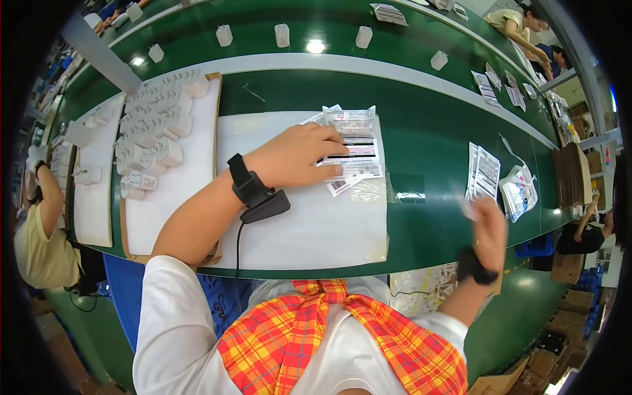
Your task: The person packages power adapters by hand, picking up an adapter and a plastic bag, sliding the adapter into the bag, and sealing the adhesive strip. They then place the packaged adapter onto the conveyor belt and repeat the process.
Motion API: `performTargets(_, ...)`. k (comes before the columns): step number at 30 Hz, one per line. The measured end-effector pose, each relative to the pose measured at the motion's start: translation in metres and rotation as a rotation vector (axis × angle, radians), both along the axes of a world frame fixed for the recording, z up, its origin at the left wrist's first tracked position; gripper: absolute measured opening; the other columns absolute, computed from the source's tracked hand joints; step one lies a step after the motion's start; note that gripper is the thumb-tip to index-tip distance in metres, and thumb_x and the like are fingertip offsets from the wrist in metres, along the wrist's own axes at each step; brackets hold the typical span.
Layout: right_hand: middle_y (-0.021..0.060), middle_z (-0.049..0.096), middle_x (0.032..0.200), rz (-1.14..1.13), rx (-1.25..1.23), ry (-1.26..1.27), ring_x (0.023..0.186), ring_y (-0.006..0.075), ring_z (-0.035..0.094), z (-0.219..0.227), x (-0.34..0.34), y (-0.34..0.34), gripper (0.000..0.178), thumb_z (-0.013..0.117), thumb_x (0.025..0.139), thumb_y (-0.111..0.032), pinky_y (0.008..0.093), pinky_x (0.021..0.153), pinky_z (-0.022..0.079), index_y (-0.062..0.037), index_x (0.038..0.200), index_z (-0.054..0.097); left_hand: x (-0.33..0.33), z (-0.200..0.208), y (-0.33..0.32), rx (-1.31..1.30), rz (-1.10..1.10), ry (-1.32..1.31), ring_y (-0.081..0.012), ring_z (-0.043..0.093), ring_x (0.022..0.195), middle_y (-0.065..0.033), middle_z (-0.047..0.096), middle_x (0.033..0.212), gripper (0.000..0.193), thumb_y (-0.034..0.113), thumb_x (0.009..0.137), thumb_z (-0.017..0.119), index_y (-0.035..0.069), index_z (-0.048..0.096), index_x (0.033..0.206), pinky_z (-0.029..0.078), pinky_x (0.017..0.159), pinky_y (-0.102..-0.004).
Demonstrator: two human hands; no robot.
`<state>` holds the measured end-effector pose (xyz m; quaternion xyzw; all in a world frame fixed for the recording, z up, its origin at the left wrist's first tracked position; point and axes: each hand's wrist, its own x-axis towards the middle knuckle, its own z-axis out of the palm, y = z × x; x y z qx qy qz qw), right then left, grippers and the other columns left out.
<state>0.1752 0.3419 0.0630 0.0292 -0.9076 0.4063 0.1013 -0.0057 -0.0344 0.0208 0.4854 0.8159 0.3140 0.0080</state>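
Note:
My left hand (299, 157) rests across several printed silver-and-white packets (352, 125), its fingers stretched out and the thumb apart. The packets overlap on a white foam sheet (303, 230), with a white printed slip (343, 185) poking out below them. On the right, my right hand (488, 230) is smeared by motion, just below a small stack of printed white leaflets (486, 170). A pale blur shows at its fingertips; whether it holds anything is unclear. Beside the leaflets lies a clear plastic bag (519, 191) with white contents. Black bands circle both wrists.
White power-adapter-like blocks (168, 122) stand in rows on a foam-topped board at left. More white blocks (282, 35) sit spaced along the green line beyond a pale rail (316, 62). A grey post (99, 52) rises at far left. Other people work at both sides.

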Motion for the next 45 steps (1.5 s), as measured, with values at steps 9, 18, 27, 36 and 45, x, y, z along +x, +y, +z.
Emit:
performTargets(9,0.0203,0.058,0.134,-0.878,0.559,-0.265,0.121,0.0294,0.057,-0.017,0.158,0.079,0.051,0.060,0.093,-0.009,0.0408,0.102,0.044,-0.0006,0.141,0.048,0.004,0.014,0.030,-0.166,0.225,0.035,-0.0268,0.058,0.098,-0.0061,0.063,0.097,0.022,0.014,0.078,0.069,0.007,0.068,0.099,0.048,0.084,-0.0409)
performTargets(18,0.0243,0.056,0.128,0.082,0.301,-0.208,0.110,0.0386,0.061,-0.007,-0.138,-0.151,0.082,0.076,0.080,-0.016,0.0404,0.096,0.049,-0.0126,0.151,0.036,0.020,0.018,0.016,-0.176,0.293,0.289,-0.0248,0.054,0.099,-0.0076,0.059,0.100,0.029,0.028,0.074,0.075,0.007,0.069,0.094,0.043,0.082,-0.0372)
performTargets(27,0.0202,0.055,0.130,0.459,0.580,0.046,0.109,0.0406,0.059,0.006,-0.201,-0.141,0.082,0.078,0.073,-0.020,0.0435,0.096,0.049,-0.0146,0.147,0.043,0.013,0.022,0.014,-0.302,0.272,0.232,-0.0253,0.052,0.096,-0.0076,0.057,0.099,0.035,0.033,0.075,0.077,0.005,0.067,0.094,0.043,0.082,-0.0370)
performTargets(36,0.0160,0.066,0.116,-0.169,0.474,0.422,0.111,0.0354,0.061,0.037,-0.277,-0.096,0.047,0.072,0.081,-0.021,0.0400,0.097,0.049,-0.0053,0.124,0.063,0.009,0.025,0.022,0.064,0.137,0.261,-0.0291,0.055,0.095,-0.0093,0.059,0.102,0.024,0.018,0.081,0.070,0.006,0.065,0.101,0.047,0.082,-0.0397)
performTargets(45,0.0168,0.066,0.099,-0.077,0.618,-0.345,0.091,0.0333,0.064,0.005,-0.072,0.115,0.022,0.074,0.072,-0.007,0.0399,0.079,0.050,-0.0016,0.091,0.064,0.004,0.020,0.027,0.016,0.030,0.162,-0.0300,0.056,0.102,-0.0103,0.060,0.110,0.023,0.014,0.081,0.067,0.005,0.067,0.102,0.048,0.089,-0.0418)
